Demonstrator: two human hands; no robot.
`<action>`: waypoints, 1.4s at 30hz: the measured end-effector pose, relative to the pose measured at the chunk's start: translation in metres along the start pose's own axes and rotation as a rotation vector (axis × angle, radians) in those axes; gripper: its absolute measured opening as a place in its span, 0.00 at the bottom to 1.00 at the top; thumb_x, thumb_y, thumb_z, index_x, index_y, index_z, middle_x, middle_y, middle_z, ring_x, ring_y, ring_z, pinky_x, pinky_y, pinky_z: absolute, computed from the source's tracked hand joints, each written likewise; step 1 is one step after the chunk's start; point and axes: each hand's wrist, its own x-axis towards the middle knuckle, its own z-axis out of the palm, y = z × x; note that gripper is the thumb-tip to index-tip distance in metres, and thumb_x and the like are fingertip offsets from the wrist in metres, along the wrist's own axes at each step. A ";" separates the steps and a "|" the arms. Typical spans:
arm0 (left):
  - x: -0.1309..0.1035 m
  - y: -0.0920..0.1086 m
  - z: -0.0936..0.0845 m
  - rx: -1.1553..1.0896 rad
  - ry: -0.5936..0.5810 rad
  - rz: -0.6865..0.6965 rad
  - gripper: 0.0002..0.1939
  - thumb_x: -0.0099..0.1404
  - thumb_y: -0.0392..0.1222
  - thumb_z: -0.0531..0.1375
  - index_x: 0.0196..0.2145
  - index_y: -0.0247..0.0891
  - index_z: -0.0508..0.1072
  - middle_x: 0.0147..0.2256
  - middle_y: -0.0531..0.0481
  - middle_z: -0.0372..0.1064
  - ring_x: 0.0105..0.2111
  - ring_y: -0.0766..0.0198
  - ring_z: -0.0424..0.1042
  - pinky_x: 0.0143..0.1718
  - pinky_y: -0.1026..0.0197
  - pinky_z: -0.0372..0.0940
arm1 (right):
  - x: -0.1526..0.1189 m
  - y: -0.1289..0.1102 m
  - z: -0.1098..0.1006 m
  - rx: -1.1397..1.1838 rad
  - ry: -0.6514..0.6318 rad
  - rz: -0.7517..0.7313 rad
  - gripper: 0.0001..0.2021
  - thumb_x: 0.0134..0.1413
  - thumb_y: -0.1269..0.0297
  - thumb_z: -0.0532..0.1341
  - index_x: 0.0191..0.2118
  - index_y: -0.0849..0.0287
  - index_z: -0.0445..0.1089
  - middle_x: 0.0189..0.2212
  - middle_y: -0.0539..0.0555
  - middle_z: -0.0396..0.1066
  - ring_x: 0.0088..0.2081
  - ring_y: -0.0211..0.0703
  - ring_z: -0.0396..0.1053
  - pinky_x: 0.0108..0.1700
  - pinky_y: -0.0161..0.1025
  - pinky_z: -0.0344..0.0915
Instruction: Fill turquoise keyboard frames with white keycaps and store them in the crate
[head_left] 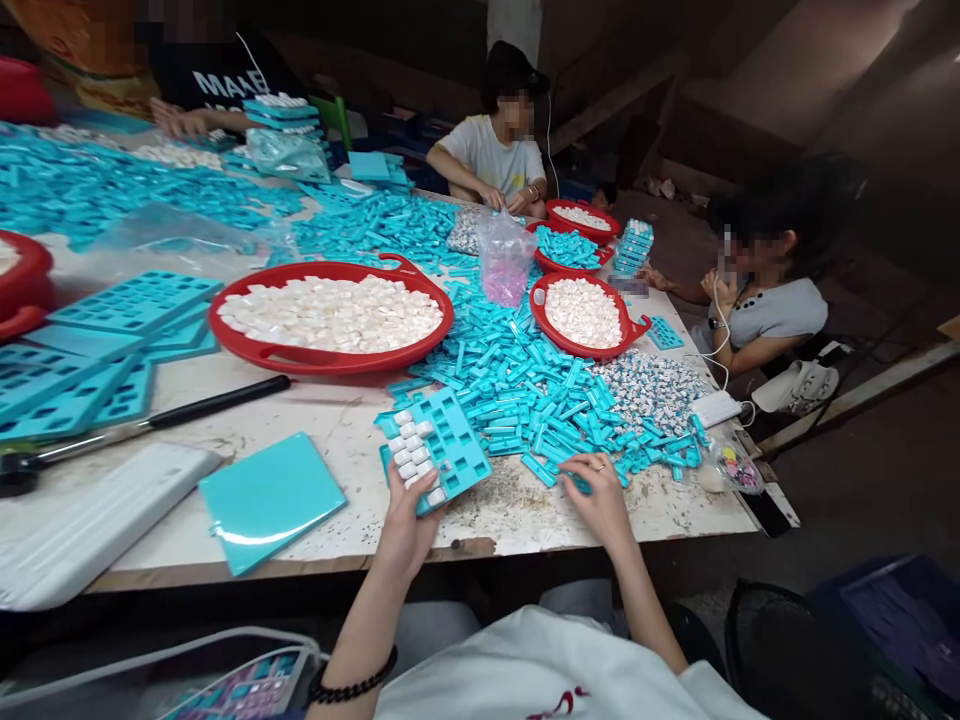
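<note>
My left hand grips a turquoise plastic tray with square slots by its lower left edge, tilted above the table. White keycap-like pieces fill slots on the tray's left side, while slots on its right side show bare. At the near edge of a heap of small turquoise plastic strips, my right hand has its thumb and fingers closed around a turquoise strip. The fingers partly hide that strip. A loose strip lies just left of the fingertips.
A large red basket of white pieces stands behind the tray. Slotted turquoise trays, a flat turquoise panel and a white power strip lie left. Small white-and-blue parts lie right. Several people sit around the table.
</note>
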 end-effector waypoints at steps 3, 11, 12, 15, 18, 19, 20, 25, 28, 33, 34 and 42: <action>-0.005 0.001 0.003 0.025 -0.070 -0.042 0.37 0.59 0.42 0.68 0.62 0.63 0.60 0.64 0.54 0.61 0.57 0.53 0.69 0.51 0.47 0.73 | 0.009 -0.012 0.012 -0.120 -0.116 0.028 0.08 0.61 0.68 0.62 0.38 0.52 0.79 0.38 0.53 0.75 0.43 0.48 0.71 0.49 0.44 0.66; -0.010 -0.001 0.004 0.066 -0.138 -0.090 0.47 0.62 0.40 0.66 0.68 0.65 0.44 0.68 0.49 0.53 0.54 0.50 0.73 0.47 0.43 0.76 | 0.033 -0.017 0.008 -0.214 -0.319 -0.012 0.09 0.60 0.70 0.61 0.42 0.53 0.77 0.41 0.53 0.76 0.42 0.48 0.73 0.45 0.41 0.66; -0.010 -0.001 0.004 0.072 -0.139 -0.088 0.47 0.62 0.40 0.66 0.68 0.64 0.43 0.68 0.49 0.53 0.54 0.50 0.73 0.47 0.43 0.76 | 0.034 -0.018 0.008 -0.219 -0.341 -0.006 0.09 0.59 0.71 0.61 0.43 0.54 0.76 0.41 0.53 0.76 0.40 0.47 0.74 0.41 0.39 0.65; -0.010 -0.001 0.004 0.089 -0.143 -0.087 0.48 0.62 0.41 0.66 0.69 0.63 0.43 0.68 0.48 0.54 0.55 0.50 0.72 0.47 0.45 0.76 | 0.036 -0.022 0.009 -0.274 -0.382 0.004 0.14 0.58 0.73 0.60 0.48 0.55 0.74 0.43 0.55 0.75 0.34 0.44 0.73 0.35 0.37 0.63; -0.010 0.000 0.006 0.101 -0.140 -0.096 0.48 0.61 0.40 0.66 0.69 0.62 0.42 0.68 0.48 0.54 0.55 0.49 0.72 0.46 0.45 0.77 | 0.038 -0.028 0.011 -0.307 -0.399 -0.008 0.19 0.59 0.72 0.58 0.54 0.53 0.72 0.42 0.55 0.75 0.34 0.45 0.73 0.36 0.36 0.63; -0.010 0.001 0.006 0.103 -0.136 -0.098 0.48 0.61 0.41 0.66 0.69 0.62 0.43 0.68 0.48 0.54 0.56 0.49 0.71 0.46 0.46 0.77 | 0.038 -0.029 0.011 -0.298 -0.402 -0.010 0.19 0.60 0.72 0.58 0.55 0.53 0.71 0.41 0.55 0.75 0.35 0.45 0.74 0.36 0.36 0.63; -0.010 0.001 0.007 0.104 -0.132 -0.097 0.48 0.62 0.41 0.66 0.69 0.62 0.43 0.68 0.48 0.54 0.56 0.48 0.70 0.46 0.46 0.77 | 0.039 -0.030 0.011 -0.283 -0.403 -0.009 0.19 0.60 0.73 0.57 0.56 0.53 0.72 0.41 0.55 0.76 0.36 0.45 0.74 0.37 0.36 0.64; -0.010 0.002 0.007 0.108 -0.135 -0.073 0.45 0.63 0.42 0.65 0.69 0.63 0.45 0.68 0.50 0.53 0.59 0.48 0.68 0.47 0.47 0.77 | 0.034 -0.027 0.010 -0.161 -0.378 0.012 0.18 0.61 0.75 0.56 0.51 0.54 0.75 0.41 0.55 0.76 0.40 0.45 0.74 0.41 0.37 0.66; -0.010 0.002 0.008 0.117 -0.141 -0.082 0.46 0.63 0.42 0.65 0.69 0.63 0.44 0.68 0.50 0.54 0.59 0.48 0.68 0.46 0.47 0.77 | 0.029 -0.025 0.011 -0.078 -0.369 0.025 0.16 0.61 0.73 0.57 0.50 0.54 0.75 0.43 0.55 0.75 0.39 0.45 0.75 0.42 0.38 0.67; -0.012 0.005 0.010 0.115 -0.140 -0.078 0.45 0.63 0.42 0.65 0.69 0.62 0.46 0.69 0.50 0.52 0.61 0.47 0.66 0.48 0.48 0.76 | 0.033 -0.010 0.001 0.081 -0.239 -0.004 0.11 0.63 0.63 0.59 0.47 0.53 0.76 0.42 0.53 0.76 0.37 0.43 0.73 0.43 0.38 0.67; -0.013 0.005 0.010 0.114 -0.137 -0.080 0.45 0.63 0.42 0.66 0.69 0.62 0.46 0.69 0.50 0.52 0.61 0.47 0.66 0.48 0.48 0.76 | 0.037 -0.001 -0.005 0.087 -0.158 0.017 0.11 0.63 0.60 0.59 0.46 0.54 0.76 0.42 0.53 0.76 0.36 0.43 0.72 0.42 0.38 0.67; -0.010 0.001 0.006 0.093 -0.140 -0.073 0.46 0.62 0.43 0.66 0.69 0.62 0.45 0.68 0.48 0.55 0.57 0.49 0.70 0.47 0.49 0.76 | 0.070 0.082 -0.050 -0.353 0.304 0.323 0.19 0.57 0.55 0.55 0.43 0.63 0.77 0.40 0.64 0.74 0.41 0.54 0.69 0.45 0.46 0.63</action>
